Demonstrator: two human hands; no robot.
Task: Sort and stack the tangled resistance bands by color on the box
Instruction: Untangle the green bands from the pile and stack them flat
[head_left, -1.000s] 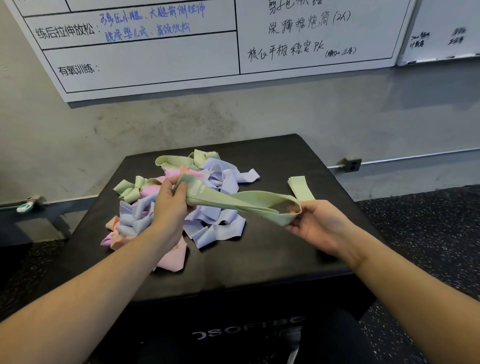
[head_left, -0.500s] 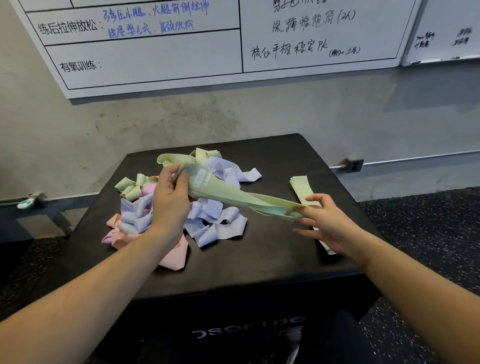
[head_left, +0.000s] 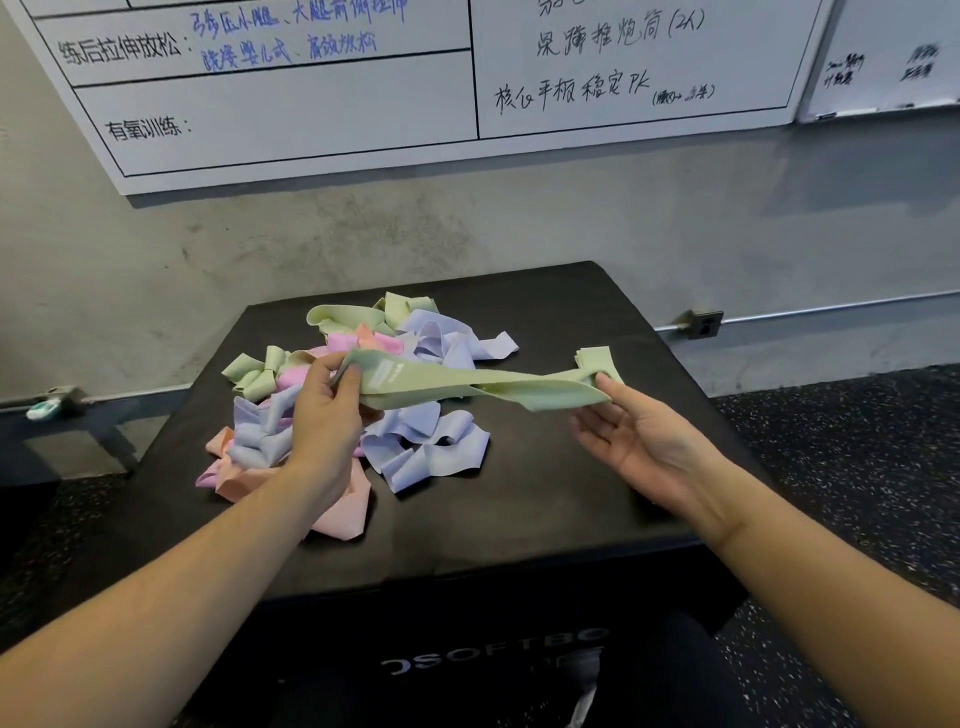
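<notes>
On the black box (head_left: 519, 519) lies a tangled pile of resistance bands: lavender (head_left: 431, 447), pink (head_left: 337, 519) and light green (head_left: 343, 314). One light green band (head_left: 467, 387) is stretched level above the pile between my hands. My left hand (head_left: 322, 431) grips its left end, by the printed label. My right hand (head_left: 639, 441) pinches the right end between thumb and forefinger, the other fingers spread loosely. A flat folded green band (head_left: 597, 356) lies on the box's right side, just behind the pinched end.
A whiteboard (head_left: 311, 104) with writing hangs on the concrete wall behind the box. A pipe with a fitting (head_left: 701, 322) runs along the wall at right. Dark speckled floor (head_left: 857, 441) surrounds the box.
The green band has been drawn straighter and more level between my hands. My right hand went from a curled grip on the loop end to a thumb-and-finger pinch with loose fingers.
</notes>
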